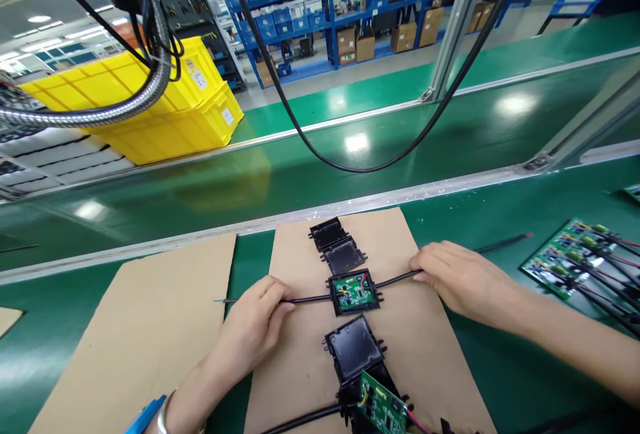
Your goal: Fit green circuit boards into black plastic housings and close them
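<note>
My left hand (260, 311) pinches the black cable (313, 299) that leaves the left side of a small black plastic case (331, 297). My right hand (445, 277) grips the cable (397, 280) on the opposite side. Inside the case lies a green circuit board (356, 289) with small coloured wires. Just beyond it is an open black case (344, 255), its two halves unfolded. Nearer to me sits another open case (354, 349), with a second green board (383, 404) tilted up out of it.
A cardboard sheet (300, 367) lies under the cases, another cardboard sheet (140, 334) to the left. Several wired boards (570, 257) rest on the green bench at right. A black cable (350, 169) hangs in a loop above. Yellow crates (175, 121) stand at back left.
</note>
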{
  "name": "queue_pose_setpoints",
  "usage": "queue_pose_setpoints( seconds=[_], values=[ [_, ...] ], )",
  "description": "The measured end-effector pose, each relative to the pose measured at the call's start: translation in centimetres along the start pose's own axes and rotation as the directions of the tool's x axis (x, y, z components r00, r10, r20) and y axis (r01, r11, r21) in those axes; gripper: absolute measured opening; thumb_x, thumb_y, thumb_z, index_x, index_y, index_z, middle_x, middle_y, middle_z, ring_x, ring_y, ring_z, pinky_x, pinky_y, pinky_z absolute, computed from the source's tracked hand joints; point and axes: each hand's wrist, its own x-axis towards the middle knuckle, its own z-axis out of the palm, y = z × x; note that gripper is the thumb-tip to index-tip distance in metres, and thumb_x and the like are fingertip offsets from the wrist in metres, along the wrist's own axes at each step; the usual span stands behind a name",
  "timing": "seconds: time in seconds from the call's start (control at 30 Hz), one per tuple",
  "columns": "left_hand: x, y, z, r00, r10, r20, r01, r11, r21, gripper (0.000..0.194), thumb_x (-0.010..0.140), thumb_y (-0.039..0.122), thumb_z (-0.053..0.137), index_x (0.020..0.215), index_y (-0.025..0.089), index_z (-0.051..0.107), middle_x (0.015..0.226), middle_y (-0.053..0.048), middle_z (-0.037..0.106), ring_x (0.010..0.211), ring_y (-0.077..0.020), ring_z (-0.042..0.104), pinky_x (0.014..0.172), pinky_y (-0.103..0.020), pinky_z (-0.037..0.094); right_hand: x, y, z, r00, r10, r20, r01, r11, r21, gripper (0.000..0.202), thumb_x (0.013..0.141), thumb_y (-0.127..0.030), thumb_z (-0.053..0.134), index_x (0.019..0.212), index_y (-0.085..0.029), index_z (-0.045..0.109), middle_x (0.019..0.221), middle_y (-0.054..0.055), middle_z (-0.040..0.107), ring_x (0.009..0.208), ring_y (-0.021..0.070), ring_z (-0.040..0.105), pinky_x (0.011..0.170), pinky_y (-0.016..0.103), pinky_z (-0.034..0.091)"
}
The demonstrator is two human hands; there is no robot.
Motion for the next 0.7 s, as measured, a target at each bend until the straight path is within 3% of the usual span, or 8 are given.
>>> queue_pose_setpoints(
  seconds=[0.1, 0.2, 0.3, 0.4, 0.47, 0.53, 0.63, 0.7],
  values=[
    [3.8, -1.3, -2.3, 0.995, -0.008, -0.1, 0.016, 0.997, 0.081, 0.016, 0.095, 0.025, 0.043, 0.089, 0.02, 0.057, 0.087, -0.004, 0.059, 0.081, -0.0181, 0.059, 0.073, -0.029, 0.049, 3.5, 2.7, -2.2, 0.996, 0.004, -0.094, -0.012, 0.996, -0.085, 0.023, 0.097, -0.023, 0.04, 0.099, -0.017, 0.061, 0.089, 0.009, 0.065, 0.082, 0.0227, 0.058, 0.073, 0.035, 0.044],
    [10.4, -3.6, -3.9, 0.976, -0.071, -0.204, 0.112, 0.974, 0.198, 0.014, 0.091, 0.025, 0.047, 0.087, 0.019, 0.06, 0.09, -0.006, 0.061, 0.086, -0.0213, 0.059, 0.077, -0.032, 0.048, 9.2, 6.5, -3.9, 0.985, 0.098, -0.139, -0.12, 0.98, -0.156, 0.026, 0.096, -0.027, 0.041, 0.106, -0.018, 0.063, 0.101, 0.01, 0.067, 0.095, 0.025, 0.059, 0.082, 0.037, 0.045],
    [16.6, -6.1, -3.7, 0.963, -0.118, -0.241, 0.176, 0.956, 0.234, 0.015, 0.088, 0.02, 0.049, 0.089, 0.017, 0.063, 0.094, -0.009, 0.062, 0.09, -0.024, 0.059, 0.08, -0.035, 0.047, 14.4, 9.8, -4.1, 0.976, 0.197, -0.092, -0.21, 0.964, -0.163, 0.028, 0.094, -0.018, 0.043, 0.111, -0.015, 0.065, 0.107, 0.012, 0.068, 0.1, 0.0254, 0.06, 0.083, 0.035, 0.045],
    [19.3, -7.8, -2.3, 0.969, -0.138, -0.207, 0.188, 0.952, 0.242, 0.017, 0.083, 0.016, 0.054, 0.096, 0.016, 0.065, 0.103, -0.011, 0.063, 0.101, -0.0273, 0.058, 0.09, -0.04, 0.044, 16.4, 10.5, -3.3, 0.972, 0.233, -0.001, -0.23, 0.96, -0.159, 0.028, 0.087, -0.013, 0.053, 0.112, -0.011, 0.066, 0.106, 0.015, 0.068, 0.097, 0.0274, 0.062, 0.08, 0.036, 0.046],
    [18.7, -8.0, -1.5, 0.972, -0.142, -0.188, 0.183, 0.957, 0.225, 0.023, 0.082, 0.016, 0.057, 0.103, 0.015, 0.064, 0.114, -0.013, 0.061, 0.11, -0.0299, 0.055, 0.096, -0.044, 0.04, 15.3, 8.9, -2.8, 0.971, 0.226, 0.072, -0.215, 0.967, -0.138, 0.028, 0.083, -0.014, 0.06, 0.109, -0.011, 0.068, 0.107, 0.016, 0.068, 0.097, 0.0282, 0.062, 0.08, 0.036, 0.046],
    [16.5, -7.0, -1.1, 0.975, -0.135, -0.175, 0.168, 0.968, 0.189, 0.025, 0.084, 0.02, 0.056, 0.107, 0.016, 0.063, 0.121, -0.013, 0.059, 0.116, -0.0308, 0.052, 0.1, -0.046, 0.037, 12.8, 5.4, -2.8, 0.974, 0.177, 0.141, -0.166, 0.982, -0.087, 0.022, 0.085, -0.02, 0.06, 0.104, -0.015, 0.069, 0.106, 0.011, 0.069, 0.096, 0.0253, 0.062, 0.081, 0.034, 0.046],
    [11.4, -3.1, -1.1, 0.99, -0.074, -0.12, 0.086, 0.991, 0.099, 0.02, 0.089, 0.026, 0.054, 0.104, 0.019, 0.064, 0.116, -0.008, 0.063, 0.114, -0.0249, 0.055, 0.101, -0.04, 0.04, 7.7, -1.7, -3.5, 0.953, 0.024, 0.302, -0.07, 0.987, 0.143, 0.022, 0.093, -0.028, 0.049, 0.087, -0.02, 0.069, 0.086, 0.003, 0.069, 0.078, 0.0176, 0.062, 0.072, 0.03, 0.046],
    [7.5, 0.6, -1.2, 0.998, 0.047, -0.047, -0.05, 0.996, -0.075, 0.016, 0.092, 0.028, 0.054, 0.102, 0.021, 0.064, 0.11, -0.004, 0.065, 0.106, -0.0201, 0.059, 0.096, -0.034, 0.044, 4.5, -6.2, -3.6, 0.924, -0.015, 0.383, -0.098, 0.956, 0.275, 0.022, 0.092, -0.033, 0.052, 0.081, -0.02, 0.066, 0.082, 0.003, 0.068, 0.08, 0.0188, 0.061, 0.072, 0.031, 0.045]
  ],
)
